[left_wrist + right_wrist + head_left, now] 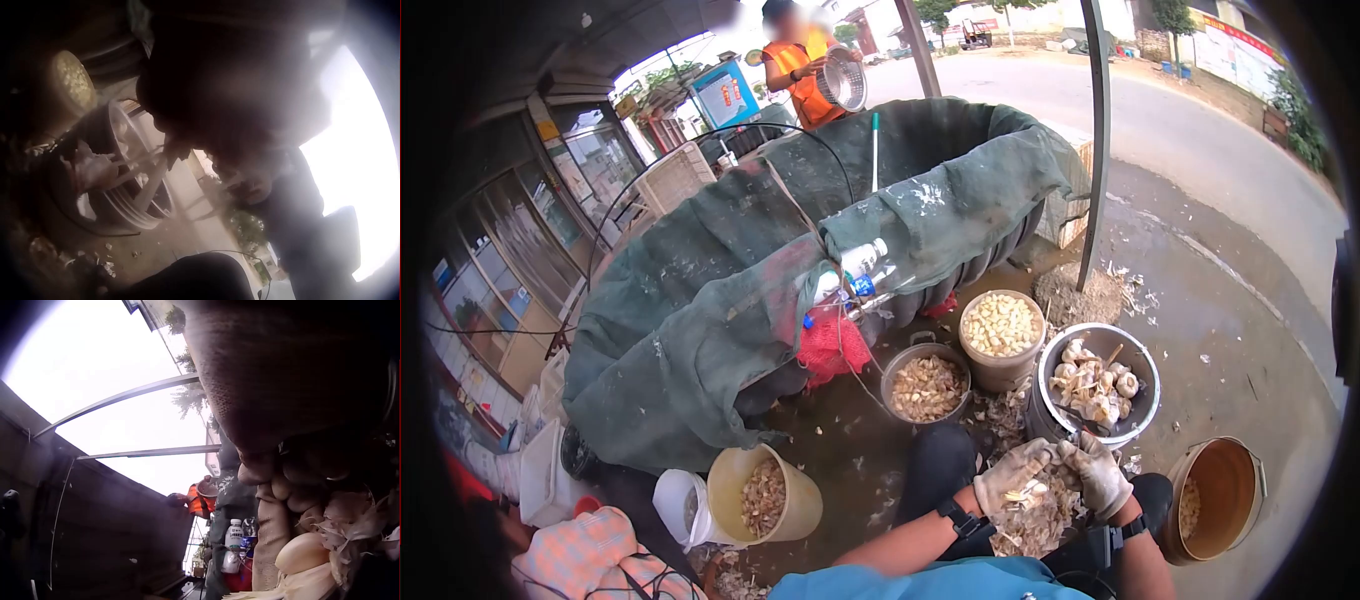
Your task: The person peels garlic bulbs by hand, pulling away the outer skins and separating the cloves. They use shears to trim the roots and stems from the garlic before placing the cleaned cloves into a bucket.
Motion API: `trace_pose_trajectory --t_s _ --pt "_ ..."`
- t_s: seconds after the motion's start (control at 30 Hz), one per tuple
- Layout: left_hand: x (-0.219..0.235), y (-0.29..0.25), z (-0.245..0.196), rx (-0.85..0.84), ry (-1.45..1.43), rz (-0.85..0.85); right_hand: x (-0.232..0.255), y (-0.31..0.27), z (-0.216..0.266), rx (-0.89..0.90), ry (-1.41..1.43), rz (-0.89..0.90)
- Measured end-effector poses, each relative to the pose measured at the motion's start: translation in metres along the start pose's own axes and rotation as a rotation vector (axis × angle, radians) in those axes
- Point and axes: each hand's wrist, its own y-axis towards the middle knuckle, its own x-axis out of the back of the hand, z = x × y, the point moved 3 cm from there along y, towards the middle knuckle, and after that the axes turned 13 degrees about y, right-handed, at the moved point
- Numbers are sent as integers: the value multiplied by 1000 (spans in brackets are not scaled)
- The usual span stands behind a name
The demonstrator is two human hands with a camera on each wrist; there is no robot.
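Observation:
My left hand (1012, 475), in a pale work glove, holds garlic cloves (1028, 493) with dry skin on them. In the right wrist view the cloves (303, 553) lie beside a gloved finger, with torn papery skin (350, 519) around them. My right hand (1097, 475), also gloved, meets the left fingertips with curled fingers at the garlic. What lies inside its grip is mostly hidden. Loose garlic peel (1040, 525) covers my lap below both hands. Just beyond the hands stands a bucket (1155, 385) of whole garlic bulbs (1100, 385).
Ahead are a bucket of pale cloves (1003, 325) and a pot of unpeeled cloves (925, 390). A brown bucket (1245, 490) stands right, a cream bucket (805, 500) left. A green-draped basin (700, 300) spans the middle. A person in an orange vest (810, 95) holds a metal basin.

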Motion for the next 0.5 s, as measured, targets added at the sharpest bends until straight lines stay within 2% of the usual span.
trace_pose_trajectory --t_s 0.1,0.13,0.17,0.23,0.3,0.37,0.4,0.47,0.5 --pt "-12 -20 -28 79 -17 -88 -21 -16 10 -9 141 -4" --pt "-12 -21 -33 -16 183 -124 -28 -21 13 15 133 -20" --pt "-17 -25 -32 -17 183 -121 -27 -25 9 16 133 -23" --pt "-23 -31 -31 -54 -157 -182 -28 -25 1 12 199 -8" --pt "-24 -36 -37 -115 -51 -188 -34 -29 -1 6 236 -46" --pt "-31 -41 -42 -14 -205 -52 -37 -33 -2 80 156 -22" --pt "-30 -40 -46 -20 -203 -48 -39 -35 0 118 107 -18" --pt "-31 -45 -56 -332 440 -86 -40 -37 -5 117 97 -42" --pt "-29 -46 -49 -333 437 -90 -40 -38 -6 113 82 -61"
